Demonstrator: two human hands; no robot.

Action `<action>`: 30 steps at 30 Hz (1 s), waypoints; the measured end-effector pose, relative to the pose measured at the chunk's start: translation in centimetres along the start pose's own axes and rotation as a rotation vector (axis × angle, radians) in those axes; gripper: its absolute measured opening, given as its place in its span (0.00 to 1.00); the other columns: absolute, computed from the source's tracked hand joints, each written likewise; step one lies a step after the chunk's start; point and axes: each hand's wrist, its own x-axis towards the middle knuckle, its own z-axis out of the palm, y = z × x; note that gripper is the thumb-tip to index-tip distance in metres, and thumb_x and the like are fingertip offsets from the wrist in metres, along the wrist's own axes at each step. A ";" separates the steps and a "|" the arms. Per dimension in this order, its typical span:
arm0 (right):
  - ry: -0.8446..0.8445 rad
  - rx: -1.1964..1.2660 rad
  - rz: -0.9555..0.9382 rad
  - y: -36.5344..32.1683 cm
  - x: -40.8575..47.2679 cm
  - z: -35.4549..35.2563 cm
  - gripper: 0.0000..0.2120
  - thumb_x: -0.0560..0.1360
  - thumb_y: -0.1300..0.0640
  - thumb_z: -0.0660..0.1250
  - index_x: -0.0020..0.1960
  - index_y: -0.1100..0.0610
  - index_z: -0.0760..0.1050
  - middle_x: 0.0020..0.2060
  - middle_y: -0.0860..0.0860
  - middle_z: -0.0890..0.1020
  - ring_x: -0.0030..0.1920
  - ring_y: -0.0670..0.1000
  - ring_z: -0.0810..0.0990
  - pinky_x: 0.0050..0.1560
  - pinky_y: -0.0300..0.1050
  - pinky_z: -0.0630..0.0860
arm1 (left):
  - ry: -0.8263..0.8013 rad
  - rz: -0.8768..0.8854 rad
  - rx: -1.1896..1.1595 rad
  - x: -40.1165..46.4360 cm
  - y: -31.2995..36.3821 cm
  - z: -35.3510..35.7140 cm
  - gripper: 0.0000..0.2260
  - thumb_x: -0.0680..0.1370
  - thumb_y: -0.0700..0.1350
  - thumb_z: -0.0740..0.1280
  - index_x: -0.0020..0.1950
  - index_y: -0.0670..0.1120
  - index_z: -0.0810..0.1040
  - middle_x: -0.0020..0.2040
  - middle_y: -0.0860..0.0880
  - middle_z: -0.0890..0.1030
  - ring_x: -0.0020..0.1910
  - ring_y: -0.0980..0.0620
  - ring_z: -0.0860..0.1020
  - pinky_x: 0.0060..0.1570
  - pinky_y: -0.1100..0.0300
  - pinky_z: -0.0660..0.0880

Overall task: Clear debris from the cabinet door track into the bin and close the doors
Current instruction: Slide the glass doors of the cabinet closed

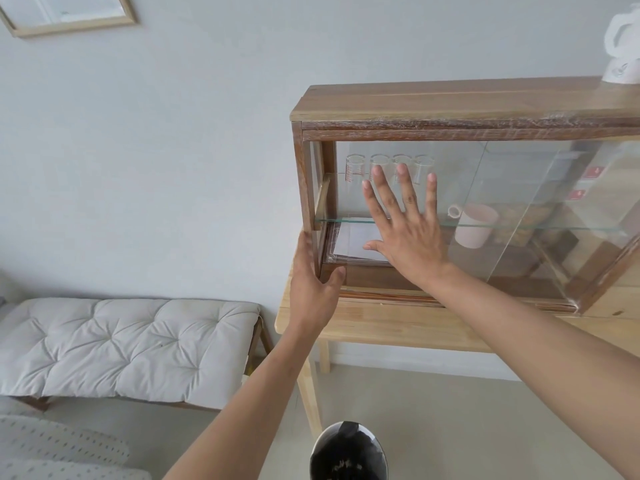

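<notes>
A wooden cabinet [450,102] with sliding glass doors stands on a light wooden table [381,323]. My right hand [405,230] lies flat, fingers spread, against the left glass door [460,174]. My left hand [313,275] grips the cabinet's lower left corner post, thumb on the front. The door track [450,299] runs along the cabinet's bottom front edge; I cannot make out debris on it. A round bin [348,453] with a black liner stands on the floor below, with dark bits inside.
Inside the cabinet are several glass beakers [355,169], a glass shelf, a pale mug [476,225] and papers. A white kettle [623,46] sits on the cabinet top at right. A cushioned bench [131,348] stands at left against the wall.
</notes>
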 end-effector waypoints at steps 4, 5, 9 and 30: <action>0.028 -0.005 -0.047 2.0 -1.3 0.3 0.62 0.72 0.36 0.77 0.90 0.58 0.42 0.89 0.59 0.48 0.88 0.65 0.46 0.82 0.74 0.36 | -0.006 0.003 0.017 0.2 -0.6 -0.4 0.43 0.81 0.43 0.75 0.89 0.54 0.53 0.85 0.58 0.65 0.78 0.69 0.60 0.74 0.61 0.61; 0.026 -0.010 -0.049 2.7 -1.9 0.4 0.62 0.72 0.36 0.77 0.90 0.58 0.42 0.89 0.59 0.47 0.88 0.64 0.43 0.82 0.74 0.35 | -0.010 0.001 0.018 0.3 -0.7 -0.5 0.43 0.81 0.43 0.75 0.89 0.55 0.53 0.85 0.57 0.65 0.78 0.68 0.60 0.74 0.64 0.61; -0.009 -0.051 -0.039 6.1 -4.8 1.0 0.63 0.72 0.37 0.79 0.90 0.57 0.43 0.89 0.58 0.45 0.88 0.64 0.39 0.82 0.77 0.37 | -0.005 -0.006 0.021 0.2 -1.1 -0.2 0.43 0.81 0.43 0.75 0.89 0.54 0.53 0.85 0.56 0.65 0.79 0.65 0.59 0.66 0.80 0.59; -0.036 -0.074 -0.119 5.2 -5.0 2.5 0.65 0.69 0.34 0.79 0.90 0.55 0.43 0.89 0.57 0.41 0.88 0.63 0.45 0.80 0.81 0.39 | -0.008 -0.007 0.027 0.3 -1.4 0.1 0.44 0.80 0.46 0.76 0.88 0.59 0.52 0.86 0.56 0.64 0.79 0.63 0.61 0.74 0.59 0.63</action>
